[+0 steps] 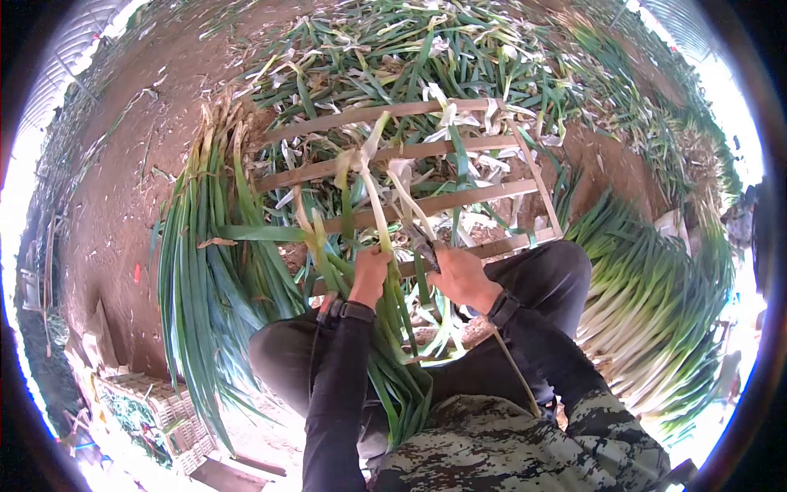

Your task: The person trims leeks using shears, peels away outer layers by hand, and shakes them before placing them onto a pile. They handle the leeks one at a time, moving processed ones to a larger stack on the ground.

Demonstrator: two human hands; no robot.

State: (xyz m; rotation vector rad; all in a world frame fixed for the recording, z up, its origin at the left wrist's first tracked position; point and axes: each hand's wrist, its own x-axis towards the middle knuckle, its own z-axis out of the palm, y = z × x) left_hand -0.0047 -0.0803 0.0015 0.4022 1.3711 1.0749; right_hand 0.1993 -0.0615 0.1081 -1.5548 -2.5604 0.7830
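My left hand (pixel 371 275) is closed around a leek (pixel 375 209) whose pale stalk points away from me over the slats. Its green leaves (pixel 402 389) hang down across my lap. My right hand (pixel 465 279) grips a dark air blow gun (pixel 422 246), its tip close to the leek's stalk. A tan hose (pixel 516 373) runs from below my right wrist toward my waist. Beyond both hands stands a slatted wooden rack (pixel 426 151), with strips of pale peel hanging over it.
Untrimmed leeks (pixel 201 238) lean against the rack's left side. On my right lies a thick row of cleaned leeks (pixel 648 312). Loose leaves and peel (pixel 393 57) cover the ground behind the rack. A woven crate (pixel 168 414) is at the lower left. Bare soil (pixel 123 213) shows further left.
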